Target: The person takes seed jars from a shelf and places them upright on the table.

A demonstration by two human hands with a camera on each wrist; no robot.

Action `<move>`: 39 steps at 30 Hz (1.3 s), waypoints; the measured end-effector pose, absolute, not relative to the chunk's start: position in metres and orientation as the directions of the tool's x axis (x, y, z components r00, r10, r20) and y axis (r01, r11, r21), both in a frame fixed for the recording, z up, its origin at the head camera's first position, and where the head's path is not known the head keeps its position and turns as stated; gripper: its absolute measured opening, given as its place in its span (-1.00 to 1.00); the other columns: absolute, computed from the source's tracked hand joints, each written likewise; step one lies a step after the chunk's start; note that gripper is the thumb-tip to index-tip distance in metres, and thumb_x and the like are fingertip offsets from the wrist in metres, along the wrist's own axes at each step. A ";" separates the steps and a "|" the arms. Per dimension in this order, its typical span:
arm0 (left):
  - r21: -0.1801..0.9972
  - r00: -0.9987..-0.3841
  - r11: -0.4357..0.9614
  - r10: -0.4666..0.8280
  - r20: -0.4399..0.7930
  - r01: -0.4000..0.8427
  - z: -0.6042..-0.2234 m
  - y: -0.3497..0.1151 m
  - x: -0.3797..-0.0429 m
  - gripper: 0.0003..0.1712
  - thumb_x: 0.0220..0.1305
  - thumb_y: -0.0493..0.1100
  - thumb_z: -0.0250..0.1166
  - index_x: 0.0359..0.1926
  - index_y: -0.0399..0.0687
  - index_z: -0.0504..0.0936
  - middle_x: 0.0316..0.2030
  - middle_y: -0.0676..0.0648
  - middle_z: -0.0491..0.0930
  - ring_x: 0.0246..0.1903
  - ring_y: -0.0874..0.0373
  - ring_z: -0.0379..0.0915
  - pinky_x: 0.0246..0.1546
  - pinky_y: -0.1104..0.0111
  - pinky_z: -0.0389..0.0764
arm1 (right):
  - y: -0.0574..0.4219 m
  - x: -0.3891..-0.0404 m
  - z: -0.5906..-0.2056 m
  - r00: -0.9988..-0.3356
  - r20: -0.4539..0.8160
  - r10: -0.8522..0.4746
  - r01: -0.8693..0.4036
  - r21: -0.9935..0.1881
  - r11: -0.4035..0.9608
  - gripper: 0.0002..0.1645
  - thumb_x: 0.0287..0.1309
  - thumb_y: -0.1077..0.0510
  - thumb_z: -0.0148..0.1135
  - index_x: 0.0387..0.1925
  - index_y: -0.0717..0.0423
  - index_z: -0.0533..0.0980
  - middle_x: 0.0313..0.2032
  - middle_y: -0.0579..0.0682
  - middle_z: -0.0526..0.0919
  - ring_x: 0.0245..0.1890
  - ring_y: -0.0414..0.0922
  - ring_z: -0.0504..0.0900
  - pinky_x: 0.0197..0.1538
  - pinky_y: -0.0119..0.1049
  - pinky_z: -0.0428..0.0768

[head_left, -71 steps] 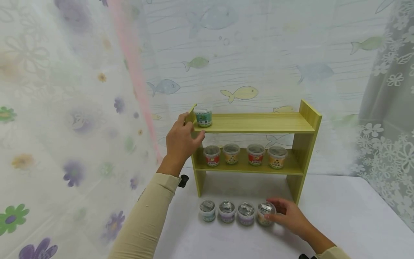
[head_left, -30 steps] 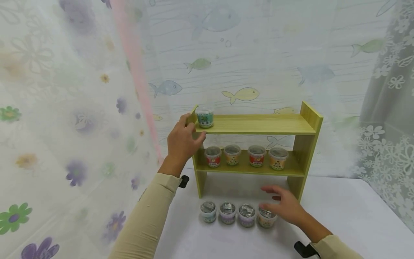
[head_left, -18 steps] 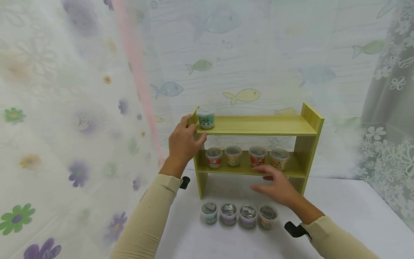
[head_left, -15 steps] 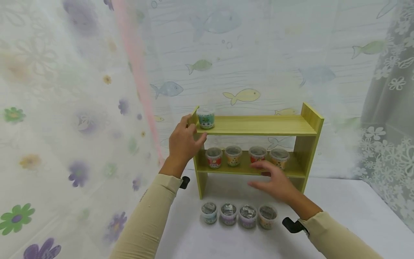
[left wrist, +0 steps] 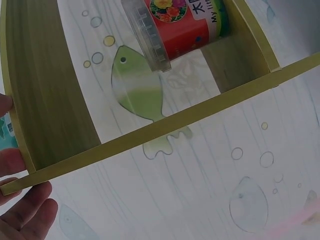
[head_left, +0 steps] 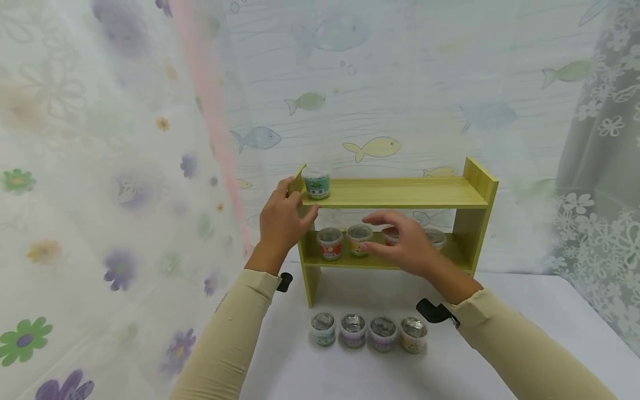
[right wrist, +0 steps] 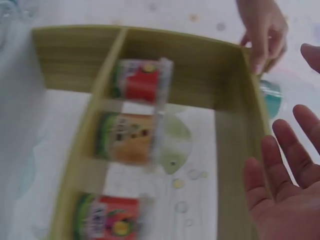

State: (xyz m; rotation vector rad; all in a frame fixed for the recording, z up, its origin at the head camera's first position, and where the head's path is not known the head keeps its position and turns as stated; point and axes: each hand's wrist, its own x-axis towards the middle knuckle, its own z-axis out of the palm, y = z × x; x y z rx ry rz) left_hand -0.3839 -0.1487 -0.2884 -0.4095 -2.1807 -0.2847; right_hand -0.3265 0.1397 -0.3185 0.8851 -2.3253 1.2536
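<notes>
In the head view, I have the left hand at the upper left corner of the yellow-green shelf. Just beside it, the green-labelled cup stands upright on the top board. On the lower board there are, from left to right, the first red cup, the orange cup, the second red cup and the last cup. My right hand is in front of this board and hides a part of the last two; its thumb and fingers are apart, near the orange cup. On the white surface, before the shelf, four cups with silver tops stand in one row: the pale blue cup, one purple cup, another purple cup and the peach cup.

In the left wrist view, I see fingers on both sides of the shelf corner, so the left hand is gripping it. The first red cup shows flowers on its label.

In the right wrist view, which is blurred, my right hand is released, with fingers rather straight, and there is space between them and the cups.
</notes>
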 end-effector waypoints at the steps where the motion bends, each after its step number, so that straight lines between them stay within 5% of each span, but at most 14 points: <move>1: 0.060 -0.563 0.920 0.185 0.806 0.388 -0.289 -0.149 -0.384 -0.53 0.30 0.22 0.37 -0.38 -0.11 0.61 0.37 -0.14 0.45 -0.02 -0.06 0.62 -0.23 0.11 0.73 | 0.137 -0.327 -0.313 -0.735 0.578 -0.356 -0.678 -0.612 0.407 -0.44 0.18 -0.03 0.53 0.20 -0.06 0.59 0.20 -0.04 0.63 0.17 -0.03 0.62 0.21 0.11 0.62; 13: 0.062 -0.534 0.919 0.171 0.828 0.389 -0.290 -0.155 -0.385 -0.53 0.28 0.21 0.39 -0.40 -0.12 0.61 0.34 -0.14 0.48 -0.05 -0.07 0.64 -0.26 0.11 0.73 | 0.107 -0.349 -0.267 -0.666 0.699 -0.261 -0.738 -0.564 0.370 -0.53 0.20 -0.06 0.50 0.09 -0.03 0.62 0.06 -0.07 0.65 0.10 -0.10 0.61 0.10 -0.09 0.68; 23: 0.079 -0.576 0.925 0.164 0.801 0.372 -0.293 -0.158 -0.383 -0.53 0.29 0.21 0.39 -0.37 -0.13 0.62 0.36 -0.14 0.45 -0.04 -0.07 0.62 -0.22 0.10 0.73 | 0.081 -0.379 -0.253 -0.795 0.565 -0.222 -0.606 -0.735 0.303 -0.30 0.19 -0.19 0.48 0.26 -0.03 0.48 0.23 -0.04 0.57 0.30 -0.06 0.56 0.36 -0.06 0.55; 32: 0.075 -0.532 0.910 0.169 0.830 0.407 -0.294 -0.156 -0.386 -0.53 0.27 0.20 0.39 -0.40 -0.12 0.62 0.33 -0.13 0.48 -0.10 -0.05 0.63 -0.31 0.13 0.72 | 0.061 -0.403 -0.243 -0.874 0.418 -0.248 -0.482 -0.804 0.347 -0.11 0.18 -0.35 0.41 0.43 -0.16 0.36 0.40 -0.04 0.45 0.38 0.01 0.52 0.27 0.05 0.61; 39: 0.048 -0.506 0.911 0.184 0.843 0.410 -0.291 -0.150 -0.389 -0.53 0.26 0.22 0.40 -0.39 -0.12 0.65 0.33 -0.14 0.50 -0.09 -0.05 0.65 -0.31 0.14 0.73 | 0.067 -0.410 -0.236 -0.885 0.334 -0.324 -0.445 -0.812 0.378 -0.02 0.25 -0.40 0.30 0.58 -0.31 0.16 0.52 -0.03 0.33 0.50 0.03 0.36 0.40 0.13 0.47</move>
